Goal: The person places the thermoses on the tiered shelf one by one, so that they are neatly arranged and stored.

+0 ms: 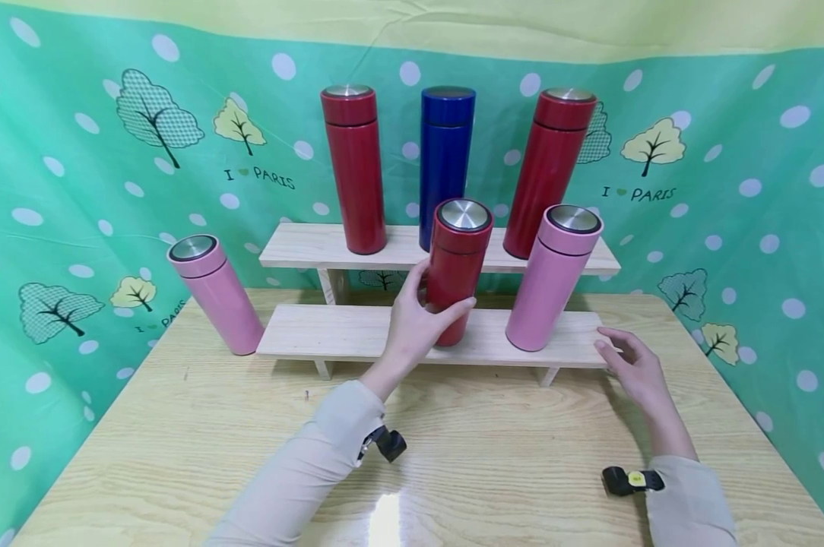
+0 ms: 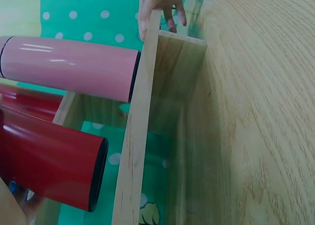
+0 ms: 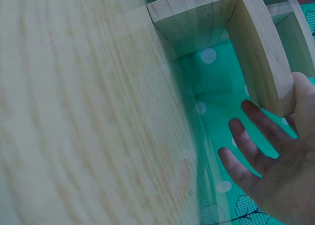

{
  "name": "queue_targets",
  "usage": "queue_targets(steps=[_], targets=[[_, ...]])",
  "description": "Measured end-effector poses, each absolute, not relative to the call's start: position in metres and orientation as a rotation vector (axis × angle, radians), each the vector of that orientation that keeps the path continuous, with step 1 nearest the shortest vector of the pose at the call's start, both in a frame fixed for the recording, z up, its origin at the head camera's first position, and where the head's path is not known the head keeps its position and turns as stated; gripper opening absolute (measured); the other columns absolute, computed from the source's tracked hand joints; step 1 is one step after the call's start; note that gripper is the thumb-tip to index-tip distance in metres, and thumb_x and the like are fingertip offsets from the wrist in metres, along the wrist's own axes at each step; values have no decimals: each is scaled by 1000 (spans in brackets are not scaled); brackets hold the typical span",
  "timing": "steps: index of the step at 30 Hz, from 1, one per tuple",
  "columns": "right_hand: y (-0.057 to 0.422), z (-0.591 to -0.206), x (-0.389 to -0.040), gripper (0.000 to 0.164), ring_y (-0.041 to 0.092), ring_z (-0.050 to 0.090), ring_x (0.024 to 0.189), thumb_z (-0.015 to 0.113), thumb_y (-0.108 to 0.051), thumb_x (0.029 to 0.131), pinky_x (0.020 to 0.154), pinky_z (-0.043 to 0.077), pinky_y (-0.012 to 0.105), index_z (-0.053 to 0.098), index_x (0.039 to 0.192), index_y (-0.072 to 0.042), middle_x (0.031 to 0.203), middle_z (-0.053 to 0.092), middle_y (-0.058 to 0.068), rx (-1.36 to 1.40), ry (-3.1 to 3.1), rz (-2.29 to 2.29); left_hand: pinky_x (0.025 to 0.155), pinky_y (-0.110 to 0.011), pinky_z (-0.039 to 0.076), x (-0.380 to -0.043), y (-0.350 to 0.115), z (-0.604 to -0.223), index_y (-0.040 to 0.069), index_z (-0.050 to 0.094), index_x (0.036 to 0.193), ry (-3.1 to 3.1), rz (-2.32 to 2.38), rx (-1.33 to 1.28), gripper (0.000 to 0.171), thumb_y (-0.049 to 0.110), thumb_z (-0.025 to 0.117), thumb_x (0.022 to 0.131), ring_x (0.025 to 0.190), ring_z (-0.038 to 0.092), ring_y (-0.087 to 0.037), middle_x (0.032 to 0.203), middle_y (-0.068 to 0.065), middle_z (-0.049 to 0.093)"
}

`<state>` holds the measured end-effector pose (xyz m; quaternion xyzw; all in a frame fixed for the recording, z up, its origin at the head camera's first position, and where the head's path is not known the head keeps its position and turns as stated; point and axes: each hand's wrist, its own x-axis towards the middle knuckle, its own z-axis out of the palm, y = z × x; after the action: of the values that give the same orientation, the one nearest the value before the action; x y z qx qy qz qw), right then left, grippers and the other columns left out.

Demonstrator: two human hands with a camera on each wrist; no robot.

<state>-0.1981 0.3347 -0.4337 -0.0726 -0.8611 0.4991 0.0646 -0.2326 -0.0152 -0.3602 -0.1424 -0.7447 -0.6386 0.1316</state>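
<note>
My left hand (image 1: 415, 315) grips a red thermos flask (image 1: 461, 262) with a silver-topped lid, thumb in front and fingers round its far side. In the left wrist view the red flask's black base (image 2: 99, 176) is tilted, with a gap between it and the lower shelf board (image 2: 135, 141). To its right a pink thermos flask (image 1: 554, 277) stands on the lower wooden shelf (image 1: 337, 330). At that shelf's right end my right hand (image 1: 636, 368) holds the board's end between thumb and finger; its other fingers (image 3: 248, 144) spread below the board.
On the upper wooden shelf (image 1: 309, 241) behind stand two red flasks (image 1: 353, 175) (image 1: 552, 171) with a blue flask (image 1: 446, 163) between them. Another pink flask (image 1: 222, 300) stands on the table (image 1: 453, 441), left of the shelves. A green dotted cloth (image 1: 200, 190) hangs behind.
</note>
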Motion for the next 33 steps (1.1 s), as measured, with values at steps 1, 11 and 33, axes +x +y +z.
queue_targets(steps=[1, 11, 33], targets=[[335, -434, -198, 64, 49, 36, 135, 54, -47, 99, 75, 41, 6, 45, 145, -3, 152, 34, 28, -219, -2599, 1508, 95, -38, 51, -233, -15, -361, 25, 44, 143, -2165, -1858, -414, 75, 36, 83, 80, 117, 54, -18, 129, 2, 56], [334, -433, -198, 65, 50, 35, 135, 54, -47, 100, 75, 40, 6, 44, 145, -2, 153, 33, 29, -222, -2607, 1515, 96, -39, 51, -233, -11, -364, 26, 43, 144, -2185, -1888, -417, 76, 36, 83, 81, 118, 54, -21, 131, 2, 55], [335, -433, -198, 63, 49, 35, 135, 54, -46, 100, 76, 41, 6, 44, 145, -3, 153, 32, 29, -213, -2609, 1521, 98, -37, 50, -235, -10, -366, 24, 41, 146, -2192, -1931, -400, 77, 35, 82, 82, 119, 55, -19, 133, 0, 54]])
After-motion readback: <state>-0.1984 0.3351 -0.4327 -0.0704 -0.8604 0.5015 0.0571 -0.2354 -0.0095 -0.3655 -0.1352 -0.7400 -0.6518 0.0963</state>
